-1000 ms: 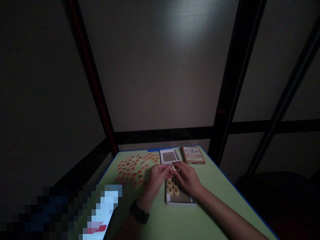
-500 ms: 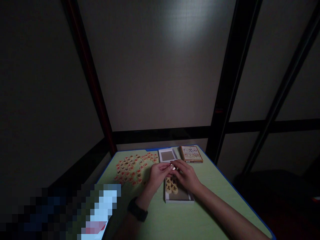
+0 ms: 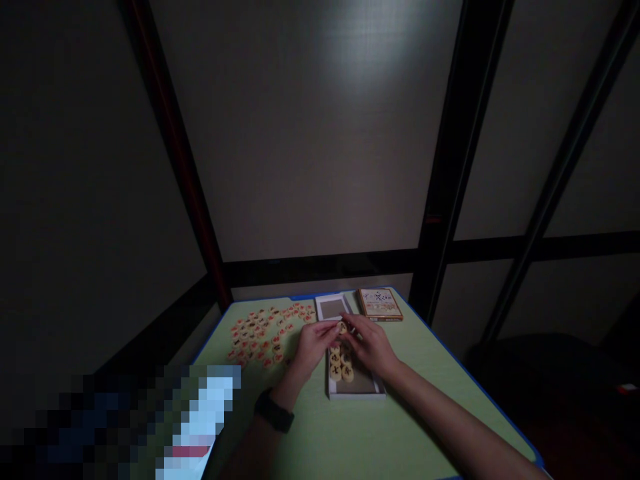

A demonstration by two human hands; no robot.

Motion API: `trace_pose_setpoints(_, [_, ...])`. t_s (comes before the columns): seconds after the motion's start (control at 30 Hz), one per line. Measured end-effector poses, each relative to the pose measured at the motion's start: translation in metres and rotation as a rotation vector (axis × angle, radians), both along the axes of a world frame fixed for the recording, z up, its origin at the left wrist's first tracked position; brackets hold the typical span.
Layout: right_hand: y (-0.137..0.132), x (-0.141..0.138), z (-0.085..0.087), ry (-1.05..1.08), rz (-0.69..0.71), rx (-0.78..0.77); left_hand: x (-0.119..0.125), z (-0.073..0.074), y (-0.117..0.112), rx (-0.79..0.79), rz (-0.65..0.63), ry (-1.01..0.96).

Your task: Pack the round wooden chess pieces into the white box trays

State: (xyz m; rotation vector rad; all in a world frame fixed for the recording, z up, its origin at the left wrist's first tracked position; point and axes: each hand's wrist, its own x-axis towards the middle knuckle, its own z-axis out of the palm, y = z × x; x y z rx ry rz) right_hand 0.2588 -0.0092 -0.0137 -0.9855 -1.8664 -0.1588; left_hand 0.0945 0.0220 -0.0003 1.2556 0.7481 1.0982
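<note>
Left hand (image 3: 315, 343) and right hand (image 3: 371, 343): fingertips gripping one round piece (image 3: 343, 327) between them, edges partly covered. Tray (image 3: 364, 385), below hands: far end hidden; dark-marked pieces inside. Scattered pieces (image 3: 257, 325), left of left hand: characters too small to read.

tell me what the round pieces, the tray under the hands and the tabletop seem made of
Round pieces: probably wood, possibly plastic; pale tan, marked with dark or red characters.
Tray under the hands: likely cardboard, matt; thin white walls, brownish floor.
Tabletop: perhaps laminate; smooth-looking, pale green, blue-edged.
</note>
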Motion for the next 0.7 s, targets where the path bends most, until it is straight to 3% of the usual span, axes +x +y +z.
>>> trace_pose_setpoints(0.33, [-0.005, -0.004, 0.012, 0.003, 0.031, -0.013, 0.001, 0.002, 0.003, 0.092, 0.019, 0.083])
trace_pose_setpoints(0.57, [-0.007, -0.014, 0.011, 0.322, -0.04, -0.098, -0.002, 0.011, -0.012, -0.16, -0.158, -0.184])
trace_pose_setpoints(0.7, [-0.009, -0.024, 0.009, 0.479, -0.066, -0.14, 0.0, 0.012, -0.016, -0.211, -0.218, -0.294])
